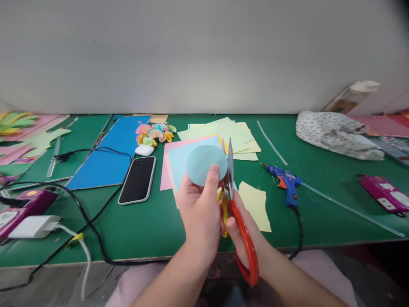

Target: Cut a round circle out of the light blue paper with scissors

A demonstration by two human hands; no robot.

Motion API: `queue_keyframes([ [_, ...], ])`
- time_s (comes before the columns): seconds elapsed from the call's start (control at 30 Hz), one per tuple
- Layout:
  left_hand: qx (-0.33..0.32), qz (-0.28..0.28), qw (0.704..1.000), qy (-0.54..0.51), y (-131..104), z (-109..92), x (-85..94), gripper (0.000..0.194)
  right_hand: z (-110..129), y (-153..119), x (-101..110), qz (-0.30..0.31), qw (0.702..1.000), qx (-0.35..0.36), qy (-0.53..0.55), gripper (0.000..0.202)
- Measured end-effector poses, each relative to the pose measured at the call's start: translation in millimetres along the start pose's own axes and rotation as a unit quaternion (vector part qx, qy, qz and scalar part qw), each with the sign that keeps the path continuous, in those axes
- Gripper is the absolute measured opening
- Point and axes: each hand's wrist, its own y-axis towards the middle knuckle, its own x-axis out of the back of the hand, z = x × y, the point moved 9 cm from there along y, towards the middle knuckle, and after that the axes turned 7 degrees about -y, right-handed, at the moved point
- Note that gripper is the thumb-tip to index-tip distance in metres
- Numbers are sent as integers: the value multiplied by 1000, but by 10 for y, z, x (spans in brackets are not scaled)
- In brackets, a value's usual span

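Observation:
My left hand [201,204] pinches a light blue paper circle [204,164], thumb on top and the other fingers behind it. Beside it, my right hand [238,226] is closed round the scissors [244,238], which have one red-orange and one yellow handle. Their blades point away from me, slightly apart, at the circle's right edge. Whether they touch the paper I cannot tell. Below and behind the circle lie a light blue sheet [177,155] and a pink sheet [165,179]. Pale green sheets [220,128] spread out beyond them.
Left of the papers are a phone [137,180], a white case [144,150], paper flowers [155,133] and a blue board [108,157]. To the right lie a torn yellow-green piece [255,207], a blue glue gun [286,181] and a purple power strip [385,194]. Black cables [92,224] cross the left side.

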Motion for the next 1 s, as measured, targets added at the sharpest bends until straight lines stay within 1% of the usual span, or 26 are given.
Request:
queue_keyframes([
  [0.1, 7, -19, 1000, -1, -8, -11, -10, 18, 8, -1, -8, 3, 1000, 15, 19, 83],
  [0.23, 3, -18, 1000, 13, 4, -20, -10, 17, 27, -1, -2, -1, 999, 22, 32, 84],
  [0.43, -9, 15, 999, 32, 52, 2, 43, 12, 48, 3, 22, -5, 999, 17, 39, 88],
  [0.6, -16, 46, 998, 30, 84, 11, 33, 12, 14, -1, 20, -9, 999, -4, 47, 87],
  [0.7, -21, 56, 998, 28, 93, 1, 27, 9, -2, -5, 9, -14, 998, -17, 63, 92],
  [0.83, -25, 64, 997, 22, 96, -15, 22, 4, -2, -3, 0, -14, 997, -22, 71, 92],
  [1.0, -27, 68, 997, 17, 119, -15, 20, 7, -39, 3, -7, -9, 997, -27, 68, 91],
])
